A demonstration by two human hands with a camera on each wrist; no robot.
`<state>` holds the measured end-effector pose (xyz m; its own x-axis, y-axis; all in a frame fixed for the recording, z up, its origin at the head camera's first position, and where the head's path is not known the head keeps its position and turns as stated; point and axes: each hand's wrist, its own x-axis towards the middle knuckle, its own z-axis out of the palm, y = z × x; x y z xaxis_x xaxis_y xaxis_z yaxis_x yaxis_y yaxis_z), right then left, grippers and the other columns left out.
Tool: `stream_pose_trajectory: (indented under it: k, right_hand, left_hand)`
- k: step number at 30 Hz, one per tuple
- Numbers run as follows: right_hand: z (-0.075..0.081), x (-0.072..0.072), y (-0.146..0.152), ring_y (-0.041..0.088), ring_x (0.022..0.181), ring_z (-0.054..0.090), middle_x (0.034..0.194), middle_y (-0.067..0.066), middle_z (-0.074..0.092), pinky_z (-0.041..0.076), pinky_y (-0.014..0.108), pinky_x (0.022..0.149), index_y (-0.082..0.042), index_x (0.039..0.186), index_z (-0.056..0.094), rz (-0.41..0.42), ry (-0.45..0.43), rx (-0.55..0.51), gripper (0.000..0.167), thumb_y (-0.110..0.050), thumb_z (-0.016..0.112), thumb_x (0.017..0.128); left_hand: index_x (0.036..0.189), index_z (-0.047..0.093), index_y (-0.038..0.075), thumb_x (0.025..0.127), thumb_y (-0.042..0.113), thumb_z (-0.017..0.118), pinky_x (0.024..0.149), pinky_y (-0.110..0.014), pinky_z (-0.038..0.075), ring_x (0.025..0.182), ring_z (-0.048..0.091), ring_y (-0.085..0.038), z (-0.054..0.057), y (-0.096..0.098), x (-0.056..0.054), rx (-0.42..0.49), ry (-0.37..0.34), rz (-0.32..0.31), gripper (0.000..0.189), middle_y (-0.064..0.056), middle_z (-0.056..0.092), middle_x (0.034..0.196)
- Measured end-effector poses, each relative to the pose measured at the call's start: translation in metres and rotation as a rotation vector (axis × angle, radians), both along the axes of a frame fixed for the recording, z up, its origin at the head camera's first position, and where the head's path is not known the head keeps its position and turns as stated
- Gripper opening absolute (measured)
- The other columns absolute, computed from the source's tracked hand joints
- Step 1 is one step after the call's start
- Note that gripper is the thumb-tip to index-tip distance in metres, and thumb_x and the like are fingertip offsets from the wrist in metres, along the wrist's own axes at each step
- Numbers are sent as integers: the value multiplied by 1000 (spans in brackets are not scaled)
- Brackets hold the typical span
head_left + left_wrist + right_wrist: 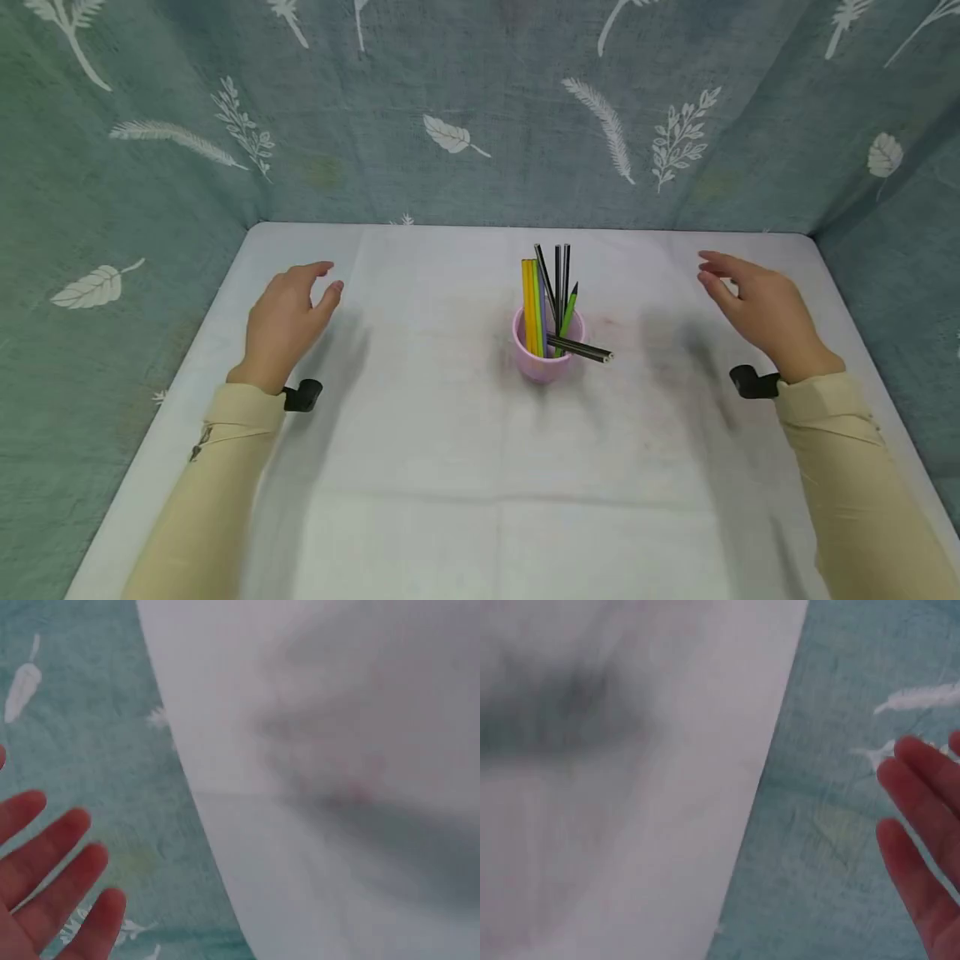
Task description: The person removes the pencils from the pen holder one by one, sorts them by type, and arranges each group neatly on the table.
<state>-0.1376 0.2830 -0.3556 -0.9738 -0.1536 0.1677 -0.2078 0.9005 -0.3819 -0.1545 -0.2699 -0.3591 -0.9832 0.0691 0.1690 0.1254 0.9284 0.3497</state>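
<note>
A pink cup (542, 370) stands on the white table, a little right of the middle in the head view. It holds several pencils: yellow ones (528, 304), a green one with its dark tip up (569, 310), a purple one, and several black ones (557, 287). Two of the black pencils (588, 349) lean out low over the cup's right rim. My left hand (281, 321) hovers over the table's left side, fingers relaxed and holding nothing. Over the right side my right hand (761, 308) hangs likewise, with nothing in it. Both hands are well apart from the cup.
The white table (405, 450) has rounded far corners and faint creases. A green-blue cloth with white leaf prints (510, 108) hangs behind it and along both sides. Dark wrist cameras (302, 395) sit at the cuffs of the beige sleeves (210, 500).
</note>
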Motion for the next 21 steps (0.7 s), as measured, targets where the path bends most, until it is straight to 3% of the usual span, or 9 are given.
stream_pose_trajectory:
  k: [3, 5, 9, 12, 16, 19, 21]
  right_hand:
    - [-12, 7, -14, 29, 89, 58, 107, 9, 62, 43, 42, 66, -13, 128, 50, 43, 65, -99, 36, -24, 45, 93]
    - [-20, 12, -23, 24, 88, 59, 104, 4, 63, 41, 34, 61, -15, 126, 52, 50, 74, -154, 34, -19, 45, 93]
    - [-30, 24, -40, 15, 87, 60, 101, -4, 63, 37, 22, 57, -20, 124, 53, 52, 63, -273, 36, -11, 43, 91]
    - [-35, 35, -55, 10, 87, 59, 102, -6, 61, 41, 17, 67, -24, 124, 52, 92, 38, -380, 40, -6, 44, 88]
    - [-43, 47, -76, 8, 90, 57, 106, -5, 58, 43, 18, 79, -25, 124, 52, 139, -26, -540, 41, -6, 50, 88]
    - [-46, 56, -91, 15, 92, 57, 108, 5, 58, 45, 22, 79, -18, 122, 53, 118, -81, -741, 38, -4, 53, 87]
    - [-49, 61, -99, 21, 92, 56, 108, 12, 57, 46, 26, 78, -11, 121, 55, 92, -108, -888, 35, -1, 52, 87]
  left_hand:
    - [125, 51, 13, 91, 42, 42, 76, -47, 42, 98, 52, -28, -3, 12, 5, 95, -19, -58, 46, -10, 56, 115]
    - [125, 51, 15, 91, 43, 43, 79, -43, 42, 99, 53, -24, -10, 22, 8, 169, -43, -89, 45, -5, 57, 114]
    - [122, 53, 22, 89, 45, 46, 83, -37, 43, 102, 51, -13, -33, 46, 11, 370, -103, -104, 41, 5, 58, 112]
    - [119, 54, 25, 89, 42, 48, 84, -34, 42, 101, 51, -8, -51, 65, 15, 524, -147, -98, 35, 10, 59, 109]
    - [121, 53, 20, 91, 21, 49, 85, -36, 42, 106, 51, -12, -66, 89, 19, 758, -220, -147, 29, 5, 57, 114]
    - [121, 51, 11, 90, 3, 44, 88, -42, 40, 112, 48, -22, -67, 109, 22, 970, -303, -201, 33, -5, 53, 121]
    - [121, 49, 6, 88, -3, 40, 90, -44, 39, 115, 46, -27, -66, 123, 25, 1063, -344, -230, 35, -11, 51, 123]
